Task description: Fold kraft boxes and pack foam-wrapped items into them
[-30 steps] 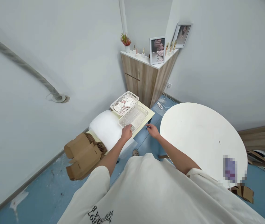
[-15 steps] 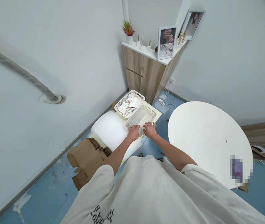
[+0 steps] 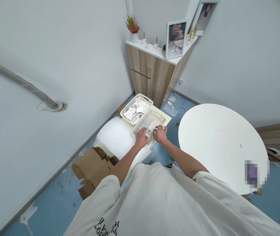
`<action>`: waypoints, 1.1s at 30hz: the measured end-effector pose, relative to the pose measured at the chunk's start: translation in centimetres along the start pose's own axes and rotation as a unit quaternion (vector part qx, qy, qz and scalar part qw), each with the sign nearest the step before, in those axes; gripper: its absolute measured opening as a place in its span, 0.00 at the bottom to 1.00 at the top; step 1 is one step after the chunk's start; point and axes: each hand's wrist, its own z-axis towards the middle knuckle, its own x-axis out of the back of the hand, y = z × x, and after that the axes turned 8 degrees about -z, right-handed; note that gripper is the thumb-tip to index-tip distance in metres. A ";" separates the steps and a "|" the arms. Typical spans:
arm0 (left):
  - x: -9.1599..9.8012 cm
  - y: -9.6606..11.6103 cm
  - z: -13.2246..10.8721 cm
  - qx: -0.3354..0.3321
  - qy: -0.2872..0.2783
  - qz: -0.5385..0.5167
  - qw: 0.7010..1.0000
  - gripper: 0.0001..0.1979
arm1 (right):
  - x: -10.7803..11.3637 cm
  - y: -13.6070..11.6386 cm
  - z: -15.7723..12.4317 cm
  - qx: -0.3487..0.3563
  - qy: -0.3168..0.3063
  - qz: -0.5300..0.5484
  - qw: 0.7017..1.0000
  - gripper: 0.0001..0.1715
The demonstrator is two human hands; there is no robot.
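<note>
Both my hands are over the near end of a cream plastic basket (image 3: pixel 163 115). See-through plastic (image 3: pixel 143 125) lies inside it. My left hand (image 3: pixel 141 138) has its fingers curled at the basket's left side, on a small clear plastic piece (image 3: pixel 150 131) that reaches across between the hands. On the right, my right hand (image 3: pixel 160 134) bends its fingers at the other end of this piece; its exact kind is too small to tell. Just beyond stands a white basket (image 3: pixel 123 113) with several small printed white packets (image 3: pixel 140 109).
A white foam stack (image 3: pixel 115 134) and flattened brown cardboard boxes (image 3: pixel 97 167) lie left of the baskets. A round white table (image 3: pixel 218 141) stands at right, bearing a blurred purple item (image 3: pixel 251 173). Behind are a wood-grain cabinet (image 3: pixel 152 78) and a power strip (image 3: pixel 170 105).
My right hand has shifted slightly up and right, its fingers more curled. The left fingers have moved slightly up. Some clear plastic now shows between the hands.
</note>
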 end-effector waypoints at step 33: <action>-39.4 28.3 -1.6 0.059 -0.320 -0.118 0.938 0.28 | -1.5 41.7 -29.9 -0.457 -0.003 0.409 0.790 0.15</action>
